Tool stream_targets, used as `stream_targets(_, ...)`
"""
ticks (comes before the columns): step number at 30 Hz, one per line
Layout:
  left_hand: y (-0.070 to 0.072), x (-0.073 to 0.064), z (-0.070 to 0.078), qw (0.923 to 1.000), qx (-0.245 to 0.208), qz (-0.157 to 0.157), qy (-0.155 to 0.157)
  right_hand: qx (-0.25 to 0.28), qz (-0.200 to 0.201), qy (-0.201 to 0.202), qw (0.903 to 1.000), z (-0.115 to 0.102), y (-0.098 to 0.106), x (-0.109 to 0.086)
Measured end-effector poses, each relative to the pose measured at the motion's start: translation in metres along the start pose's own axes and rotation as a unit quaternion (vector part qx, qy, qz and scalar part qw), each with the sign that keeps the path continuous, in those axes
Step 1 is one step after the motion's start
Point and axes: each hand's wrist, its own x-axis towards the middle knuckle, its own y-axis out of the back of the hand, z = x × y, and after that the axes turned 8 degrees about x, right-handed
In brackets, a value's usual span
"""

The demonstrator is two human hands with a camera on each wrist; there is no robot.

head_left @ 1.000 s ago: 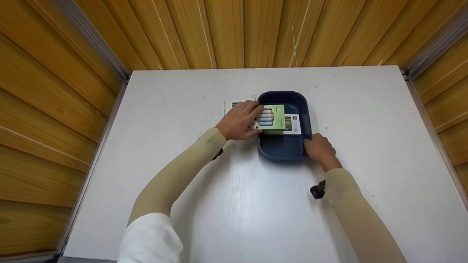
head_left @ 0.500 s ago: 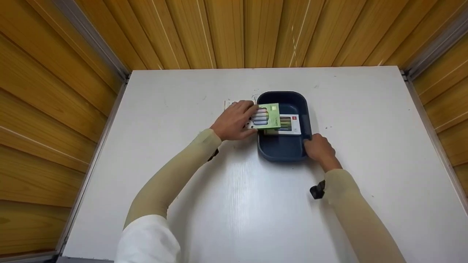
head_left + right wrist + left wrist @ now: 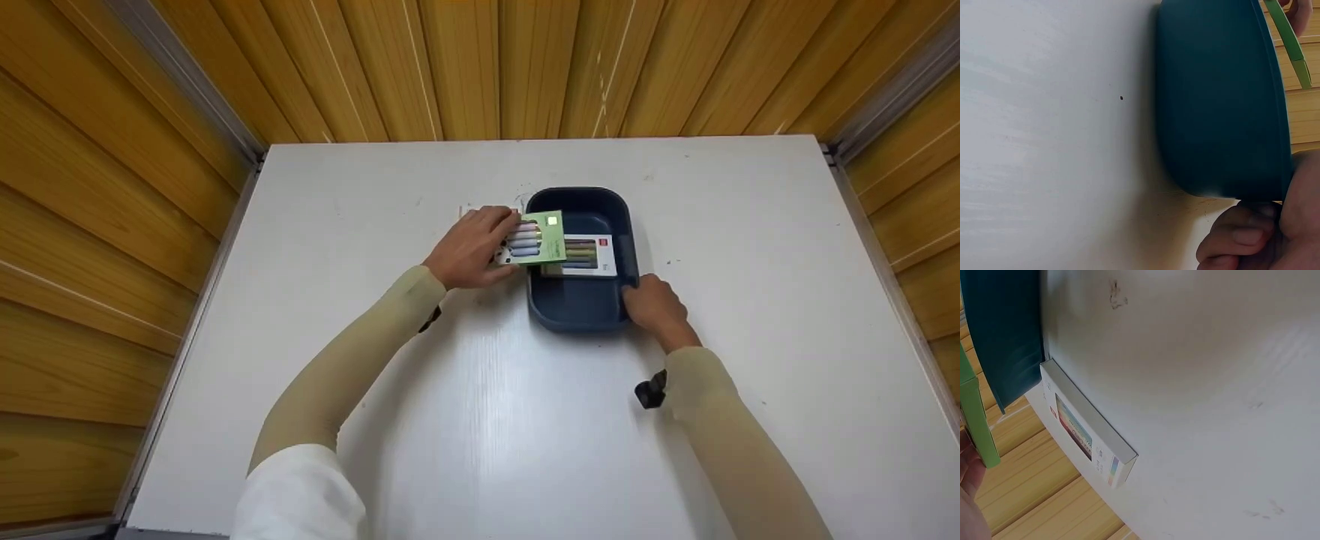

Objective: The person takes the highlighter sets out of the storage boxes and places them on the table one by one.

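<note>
My left hand (image 3: pixel 466 251) grips a green-and-white box (image 3: pixel 555 238) with a row of pale coloured sticks in its window. The box is held above the left rim of a dark blue bin (image 3: pixel 581 304) and overlaps a white box (image 3: pixel 606 259) with coloured sticks, which lies inside. In the right wrist view, my right hand (image 3: pixel 1241 236) has its fingers and thumb around the rim at the bin's near right side. Another white box (image 3: pixel 1086 416) lies on the table against the bin's left side; in the head view the left hand mostly hides it.
The white table (image 3: pixel 480 420) bears a few dark specks and smudges. Wood-look panels (image 3: pixel 465 67) rise behind it and at both sides. A small black camera (image 3: pixel 651 390) is worn on the right wrist.
My left hand has drawn the green-and-white box a little to the left, uncovering more of the white box in the bin. The right hand and the bin have hardly moved.
</note>
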Motion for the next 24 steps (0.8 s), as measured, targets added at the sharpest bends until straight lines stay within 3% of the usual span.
stream_targets(16, -0.001, -0.008, -0.006, 0.9994, -0.020, -0.013, 0.025, -0.001, -0.008, -0.007, 0.9999, 0.000, 0.000, 0.001)
stream_targets(24, -0.003, -0.011, -0.009, 0.9996, -0.022, 0.001, 0.017, -0.003, -0.008, -0.008, 0.9999, 0.001, 0.000, 0.002)
